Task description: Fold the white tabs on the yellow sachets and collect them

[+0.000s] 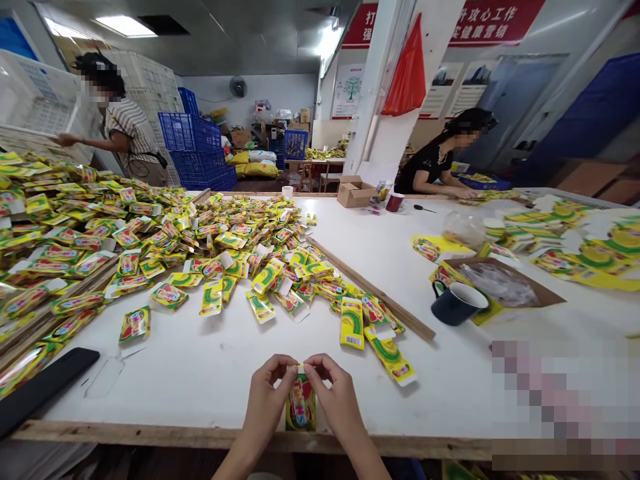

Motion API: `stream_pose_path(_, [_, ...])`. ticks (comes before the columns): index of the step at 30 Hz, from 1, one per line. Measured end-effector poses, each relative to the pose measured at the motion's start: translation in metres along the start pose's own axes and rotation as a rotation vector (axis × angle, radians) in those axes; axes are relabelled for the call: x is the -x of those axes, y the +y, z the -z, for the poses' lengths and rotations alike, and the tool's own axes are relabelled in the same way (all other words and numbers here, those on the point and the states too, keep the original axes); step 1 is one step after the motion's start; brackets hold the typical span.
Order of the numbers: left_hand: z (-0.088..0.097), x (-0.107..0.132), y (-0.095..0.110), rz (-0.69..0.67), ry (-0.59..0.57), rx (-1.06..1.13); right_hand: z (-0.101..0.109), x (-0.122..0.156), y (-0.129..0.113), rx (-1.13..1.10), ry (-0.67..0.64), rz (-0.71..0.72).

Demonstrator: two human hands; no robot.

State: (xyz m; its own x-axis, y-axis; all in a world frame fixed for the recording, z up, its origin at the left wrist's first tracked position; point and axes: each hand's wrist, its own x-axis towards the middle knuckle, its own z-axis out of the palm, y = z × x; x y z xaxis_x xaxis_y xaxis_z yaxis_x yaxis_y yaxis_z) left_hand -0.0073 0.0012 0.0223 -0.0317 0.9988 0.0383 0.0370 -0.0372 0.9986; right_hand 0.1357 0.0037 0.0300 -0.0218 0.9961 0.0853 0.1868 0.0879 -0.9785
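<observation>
One white bench bears a broad heap of cartons, and at its near edge the left hand and right hand pinch the top of a single carton, probably closing its flap, next needing a straight inward tuck, though the grip hides how it seats.

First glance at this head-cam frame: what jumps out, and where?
The sprawling heap of yellow-and-green packets over the left and middle of the white table. Then, near the front edge at centre, the left hand and right hand pinching the top end of a single packet. Beyond, a red bag hangs against the white pillar.
</observation>
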Motion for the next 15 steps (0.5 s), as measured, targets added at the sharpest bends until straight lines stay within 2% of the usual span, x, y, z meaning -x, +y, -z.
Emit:
stream_pose_path(6, [0.001,-0.001,-0.004,0.02,-0.018,0.029,0.003,-0.001,0.0,0.008,-0.004,-0.017])
stream_pose_path(13, [0.008,0.008,-0.004,-0.135,-0.122,-0.031,-0.002,0.012,0.01,-0.116,-0.105,0.022])
stream_pose_path(15, [0.008,0.009,-0.003,-0.168,-0.16,-0.042,0.007,0.019,0.015,-0.08,-0.087,0.035])
